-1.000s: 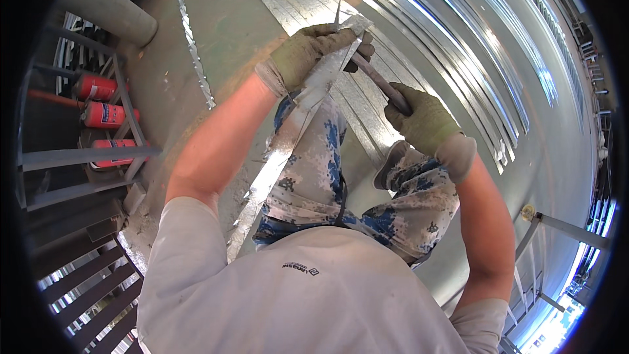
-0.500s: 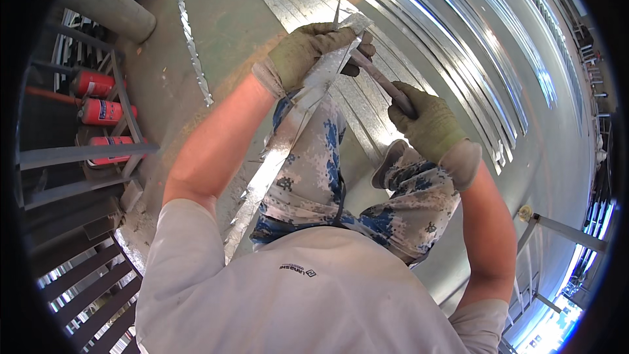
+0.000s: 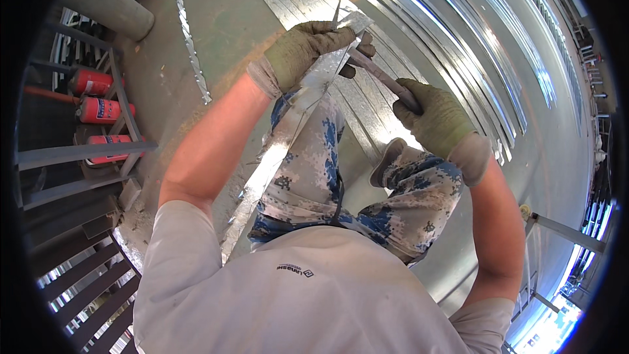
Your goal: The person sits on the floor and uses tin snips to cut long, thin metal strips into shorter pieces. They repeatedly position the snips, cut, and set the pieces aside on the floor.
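My left hand (image 3: pixel 303 52), in a worn olive work glove, is closed around the upper part of a long shiny sheet-metal strip (image 3: pixel 274 156). Jagged flaps stick out along the strip's edge, and one sharp point rises above the glove. The strip slopes down past my left thigh toward my side. My right hand (image 3: pixel 438 118), gloved the same way, grips the long greyish handle of a tool (image 3: pixel 380 77). The handle's far end reaches the strip beside my left fingers; the tool's head is hidden there, so its kind cannot be made out.
Flat metal strips (image 3: pixel 354 115) and long bright profiles (image 3: pixel 452 33) lie on the floor ahead and to the right. Another jagged strip (image 3: pixel 189 36) lies at the left. Red fire extinguishers (image 3: pixel 101 110) stand in a metal rack (image 3: pixel 78 155) on the left, near a thick pipe (image 3: pixel 108 3).
My right hand has shifted slightly right and down with the tool, its elbow moving outward. My left hand keeps its hold on the strip and has moved a little left.
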